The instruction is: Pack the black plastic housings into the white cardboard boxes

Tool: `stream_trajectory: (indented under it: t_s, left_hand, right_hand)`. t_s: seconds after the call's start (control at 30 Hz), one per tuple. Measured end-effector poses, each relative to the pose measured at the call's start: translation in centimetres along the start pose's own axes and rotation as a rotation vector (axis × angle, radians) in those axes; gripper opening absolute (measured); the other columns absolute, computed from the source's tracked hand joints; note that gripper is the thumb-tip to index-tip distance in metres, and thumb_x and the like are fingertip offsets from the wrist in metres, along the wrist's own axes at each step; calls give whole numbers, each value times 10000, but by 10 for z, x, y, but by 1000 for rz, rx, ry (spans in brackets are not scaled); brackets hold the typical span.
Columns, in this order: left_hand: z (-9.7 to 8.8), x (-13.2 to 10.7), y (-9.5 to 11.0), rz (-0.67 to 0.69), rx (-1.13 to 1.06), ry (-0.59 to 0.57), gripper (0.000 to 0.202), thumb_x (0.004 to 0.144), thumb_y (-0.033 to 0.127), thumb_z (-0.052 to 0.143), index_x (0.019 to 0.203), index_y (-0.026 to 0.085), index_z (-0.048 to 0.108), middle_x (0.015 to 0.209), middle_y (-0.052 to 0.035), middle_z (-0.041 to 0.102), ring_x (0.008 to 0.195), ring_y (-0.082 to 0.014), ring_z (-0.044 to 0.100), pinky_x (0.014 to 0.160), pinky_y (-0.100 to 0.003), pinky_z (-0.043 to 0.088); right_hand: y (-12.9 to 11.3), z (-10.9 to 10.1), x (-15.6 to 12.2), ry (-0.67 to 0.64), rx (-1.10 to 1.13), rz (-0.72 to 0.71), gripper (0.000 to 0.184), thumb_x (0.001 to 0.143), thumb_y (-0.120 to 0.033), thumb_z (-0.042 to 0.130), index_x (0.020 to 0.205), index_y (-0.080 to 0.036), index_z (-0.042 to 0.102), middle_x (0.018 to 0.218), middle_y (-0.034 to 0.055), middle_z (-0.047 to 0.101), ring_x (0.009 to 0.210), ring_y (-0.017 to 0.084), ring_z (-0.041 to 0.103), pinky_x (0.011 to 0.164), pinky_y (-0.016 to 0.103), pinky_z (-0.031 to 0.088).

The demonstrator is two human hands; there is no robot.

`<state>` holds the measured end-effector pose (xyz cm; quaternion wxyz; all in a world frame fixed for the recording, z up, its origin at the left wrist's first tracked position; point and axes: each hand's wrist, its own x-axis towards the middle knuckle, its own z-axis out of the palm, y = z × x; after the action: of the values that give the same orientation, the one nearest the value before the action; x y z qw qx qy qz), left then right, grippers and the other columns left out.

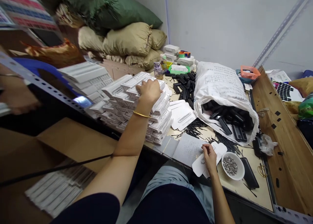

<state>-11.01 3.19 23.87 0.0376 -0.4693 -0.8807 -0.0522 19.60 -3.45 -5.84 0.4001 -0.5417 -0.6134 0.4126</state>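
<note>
My left hand [150, 90] reaches across to the top of a stack of small white boxes [157, 127]. Its fingers curl over a white box [137, 83] on the top layer. Over several flat white cards [199, 165] at the table's front edge, my right hand [209, 154] has its fingertips drawn together; whether something small is between them cannot be made out. A grey sheet [187, 149] lies just left of it. To its right stands a white bowl [241, 175] of small metal pieces, with a dark flat case [249, 173] beside it.
A white woven sack [220, 83] spills black plastic parts [223, 122] onto the table. Black thin strips [195, 127] and printed cards [182, 114] lie nearby. An open cardboard box [78, 136] sits lower left. A wooden board [281, 145] edges the right. Another person's hand [19, 95] is far left.
</note>
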Motion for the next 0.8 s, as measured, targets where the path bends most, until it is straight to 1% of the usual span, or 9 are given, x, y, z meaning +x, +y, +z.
stream_trajectory:
  t_s: [0.33, 0.43, 0.53, 0.6, 0.67, 0.73, 0.77, 0.8]
  left_hand:
    - [1, 6, -6, 10, 24, -3, 377, 833, 289, 542, 1170, 123, 561, 1233, -211, 561, 1198, -390, 465, 916, -520, 406]
    - [3, 11, -9, 29, 34, -4, 362, 821, 275, 560, 1142, 109, 580, 1207, -213, 579, 1180, -388, 486, 900, -501, 421]
    - [4, 13, -16, 32, 48, 19, 359, 830, 274, 561, 1142, 98, 582, 1196, -194, 589, 1150, -368, 509, 887, -493, 431]
    - [3, 9, -18, 28, 38, 62, 380, 850, 318, 546, 1154, 91, 576, 1196, -183, 586, 1153, -364, 504, 895, -507, 427]
    - [3, -2, -14, 56, 3, 167, 428, 858, 353, 537, 1191, 83, 553, 1227, -194, 561, 1185, -374, 477, 930, -535, 406]
    - [8, -21, -2, 159, -72, 317, 490, 854, 343, 545, 1265, 81, 496, 1293, -209, 510, 1233, -370, 434, 993, -539, 365]
    - [14, -32, 7, 246, -118, 368, 518, 854, 333, 543, 1303, 87, 461, 1331, -208, 479, 1258, -358, 411, 1027, -526, 341]
    - [22, -42, 18, 353, -171, 383, 535, 858, 331, 536, 1331, 102, 433, 1362, -196, 455, 1277, -338, 394, 1053, -502, 322]
  right_hand:
    - [3, 1, 2, 9, 10, -7, 227, 840, -376, 493, 925, -202, 611, 878, 51, 674, 846, 214, 625, 792, 342, 469]
    - [-2, -2, 2, 38, 35, -8, 224, 832, -376, 505, 912, -196, 613, 862, 55, 675, 846, 216, 628, 794, 345, 475]
    - [-13, -7, 2, 56, 46, -13, 222, 834, -377, 506, 903, -193, 610, 873, 58, 674, 855, 214, 625, 806, 348, 473]
    - [-22, -11, 1, 52, 47, -18, 221, 841, -373, 500, 904, -192, 610, 882, 58, 673, 862, 212, 621, 809, 347, 469]
    - [-31, -15, 1, 58, 50, -14, 222, 846, -369, 496, 911, -192, 613, 889, 60, 674, 861, 210, 617, 803, 344, 467]
    - [-39, -20, 0, 86, 55, -8, 222, 847, -366, 499, 917, -192, 616, 892, 62, 676, 850, 207, 614, 795, 339, 468]
    - [-42, -24, 0, 111, 57, -7, 219, 847, -365, 502, 918, -193, 617, 888, 61, 675, 844, 205, 613, 793, 336, 469]
    - [-44, -28, 0, 140, 57, -11, 216, 846, -363, 504, 916, -192, 617, 881, 59, 673, 838, 203, 612, 791, 332, 468]
